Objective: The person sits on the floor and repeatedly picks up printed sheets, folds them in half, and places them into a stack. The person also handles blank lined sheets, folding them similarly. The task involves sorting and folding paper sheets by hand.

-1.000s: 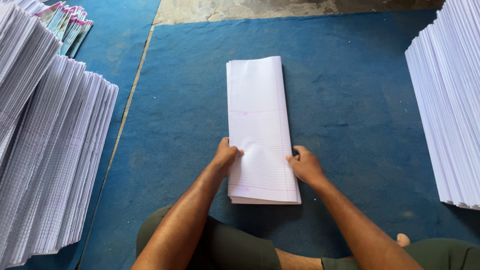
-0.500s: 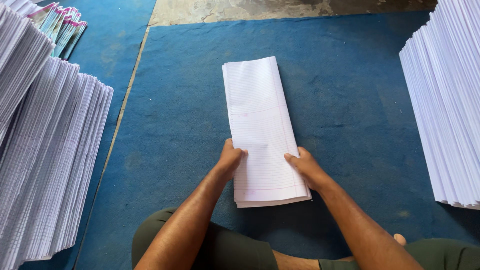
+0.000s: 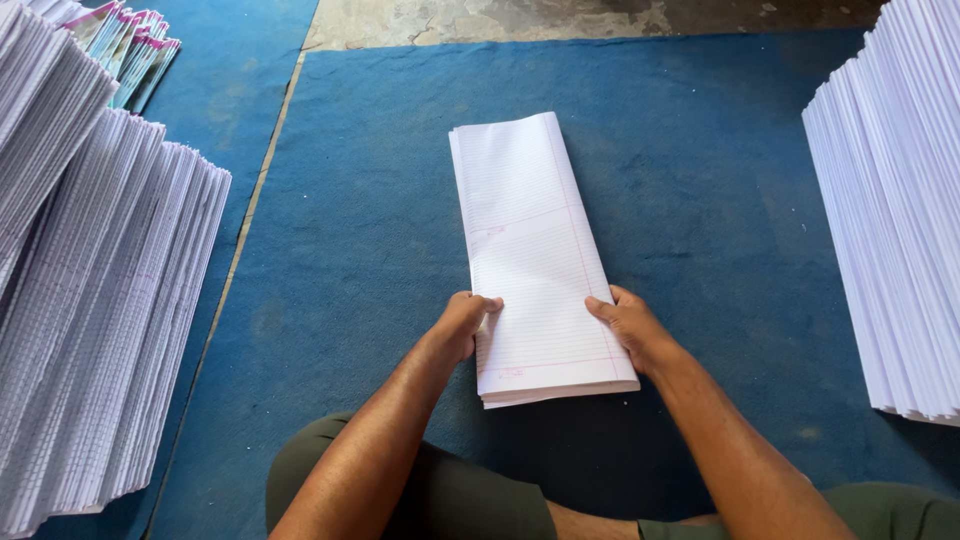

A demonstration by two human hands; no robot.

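Though seemingly gripped, long ruled sheets (image 3: 535,260), matte.

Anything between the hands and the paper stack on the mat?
Nothing visible. The left hand and right hand already grip the paper stack by its long edges, on the blue mat.

Tall stacks of white ruled sheets (image 3: 90,300) and (image 3: 890,230) flank a blue mat (image 3: 370,200), coloured booklets (image 3: 130,50) far left.

Both forearms extend forward from the lower frame, converging slightly. Left hand (image 3: 462,325): fingers curled inward, thumb on top, pinching. Right hand (image 3: 632,328): palm turned inward, fingers extended, flat, thumb upward. Hands level, apart.
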